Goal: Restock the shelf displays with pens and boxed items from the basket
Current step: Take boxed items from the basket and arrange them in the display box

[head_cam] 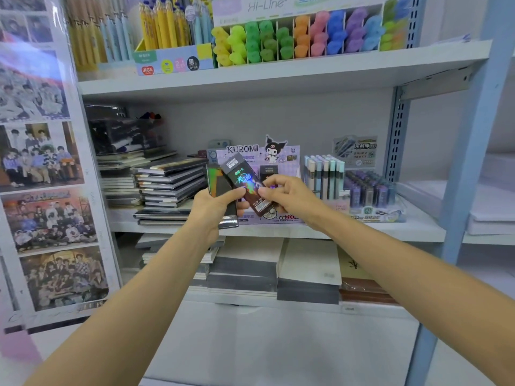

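Left hand (213, 211): grip curled round a stack of dark boxes (229, 218).
Right hand (281, 190): grip pinching one slim dark box (241, 179), tilted, against the stack.
Place: before the Kuromi display (281, 162), middle shelf (376, 229).

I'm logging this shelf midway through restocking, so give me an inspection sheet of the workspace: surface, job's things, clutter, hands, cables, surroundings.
Surface: middle shelf, white, crowded with displays.
Job's things: dark box, tilted, in front of the Kuromi display; stack of boxes beside it; no basket in view.
Clutter: notebooks piled at the left of the shelf.
Hands: left hand grips the stack of boxes; right hand pinches the dark box.
Cables: nothing seen.
Surroundings: highlighters on the shelf above; posters on the left.
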Tool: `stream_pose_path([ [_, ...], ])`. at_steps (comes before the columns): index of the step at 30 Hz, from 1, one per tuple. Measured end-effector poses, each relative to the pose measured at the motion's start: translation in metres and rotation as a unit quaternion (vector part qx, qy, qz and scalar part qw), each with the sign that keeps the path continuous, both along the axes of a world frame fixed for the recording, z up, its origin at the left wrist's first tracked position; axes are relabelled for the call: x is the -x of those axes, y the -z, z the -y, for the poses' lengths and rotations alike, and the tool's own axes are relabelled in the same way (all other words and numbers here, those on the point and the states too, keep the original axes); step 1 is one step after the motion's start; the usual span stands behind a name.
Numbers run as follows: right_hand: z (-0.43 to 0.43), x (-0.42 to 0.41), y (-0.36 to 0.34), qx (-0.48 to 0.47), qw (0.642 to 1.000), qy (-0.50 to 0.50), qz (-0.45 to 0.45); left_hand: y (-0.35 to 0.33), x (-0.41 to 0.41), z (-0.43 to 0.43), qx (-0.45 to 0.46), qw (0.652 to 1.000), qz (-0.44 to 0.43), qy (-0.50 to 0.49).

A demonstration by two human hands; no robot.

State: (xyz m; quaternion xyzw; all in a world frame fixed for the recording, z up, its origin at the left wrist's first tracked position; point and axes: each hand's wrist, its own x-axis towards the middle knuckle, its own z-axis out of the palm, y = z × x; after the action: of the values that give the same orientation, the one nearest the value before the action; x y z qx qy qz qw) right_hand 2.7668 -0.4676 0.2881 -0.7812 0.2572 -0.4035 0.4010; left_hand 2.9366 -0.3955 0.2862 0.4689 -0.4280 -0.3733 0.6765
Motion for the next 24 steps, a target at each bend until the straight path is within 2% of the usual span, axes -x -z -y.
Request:
stream_pose_path([
  [2,0.0,0.0,-0.001,0.021,1.0,0.008,-0.015,0.005,-0.001,0.003,-0.008,0.999,0.051,-0.006],
  [4,0.0,0.0,-0.008,0.027,1.0,0.007,0.009,0.01,-0.001,0.005,-0.026,0.995,0.093,0.009],
  [6,0.003,-0.001,-0.015,0.039,0.999,0.005,0.02,0.012,0.002,0.007,-0.036,0.993,0.111,0.031],
  [8,0.011,-0.001,-0.024,0.074,0.997,0.029,-0.007,0.012,0.003,0.009,-0.027,0.993,0.103,0.051],
  [10,0.022,0.0,-0.037,0.083,0.993,0.075,0.022,0.012,-0.002,0.012,-0.016,0.995,0.081,0.063],
  [12,0.036,0.004,-0.051,0.102,0.981,0.147,0.08,0.013,-0.009,0.017,-0.014,0.995,0.089,0.053],
  [14,0.048,0.007,-0.06,0.13,0.964,0.21,0.096,0.018,-0.016,0.024,-0.013,0.994,0.097,0.039],
  [18,0.057,-0.001,-0.051,0.188,0.948,0.253,0.052,0.033,-0.02,0.035,-0.049,0.992,0.107,0.053],
  [24,0.066,-0.019,-0.028,0.228,0.937,0.261,-0.036,0.05,-0.023,0.043,-0.034,0.993,0.095,0.054],
])
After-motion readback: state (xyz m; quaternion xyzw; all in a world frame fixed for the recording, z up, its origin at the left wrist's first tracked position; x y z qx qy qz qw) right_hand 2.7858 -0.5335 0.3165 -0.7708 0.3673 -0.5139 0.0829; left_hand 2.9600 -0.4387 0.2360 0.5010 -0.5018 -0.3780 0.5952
